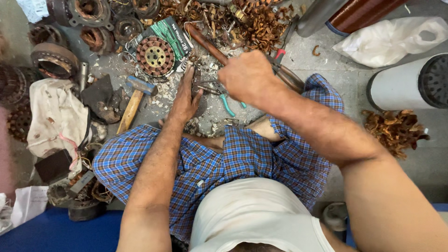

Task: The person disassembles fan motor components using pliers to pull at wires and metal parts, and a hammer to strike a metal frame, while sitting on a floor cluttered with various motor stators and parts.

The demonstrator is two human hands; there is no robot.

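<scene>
Left hand (185, 99) lies flat, fingers stretched, pressing a dark part, holding nothing | right hand (251, 77) is clenched around a tool just right of it, pliers (224, 95) between them | wound stator (155, 57) above-left looks untouched | copper scrap (261, 25) already heaped above | hammer (134, 100) lies left.

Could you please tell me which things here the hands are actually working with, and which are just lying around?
In hand:
- left hand, pressed flat on a dark part on the floor
- right hand, closed on a tool
- teal-handled pliers, between the hands

Lying about:
- hammer
- wound stator
- white plastic bag
- white cloth
</scene>
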